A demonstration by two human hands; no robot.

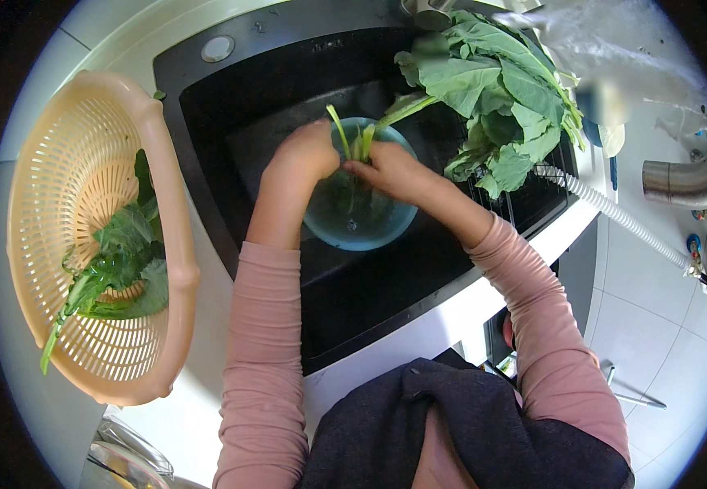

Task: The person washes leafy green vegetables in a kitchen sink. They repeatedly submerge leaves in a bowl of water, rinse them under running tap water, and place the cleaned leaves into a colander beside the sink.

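Note:
A blue bowl of water (353, 235) stands in the black sink (255, 147). Over its right side, my right hand (393, 168) grips green leaf stalks (362, 142) between thumb and fingers; their lower ends go down into the water. My left hand (307, 147) is curled at the bowl's left rim, beside an upright thin stalk (339, 131); its fingertips are hidden, so its hold cannot be told. A bunch of large leafy greens (494, 98) lies at the sink's right rear corner, one stalk reaching towards the bowl.
A peach plastic colander basket (47, 214) with wet green leaves (118, 257) stands on the white counter at the left. A tap (431, 13) is at the sink's back. A white corrugated hose (628, 217) runs off to the right, near a metal pipe (683, 180).

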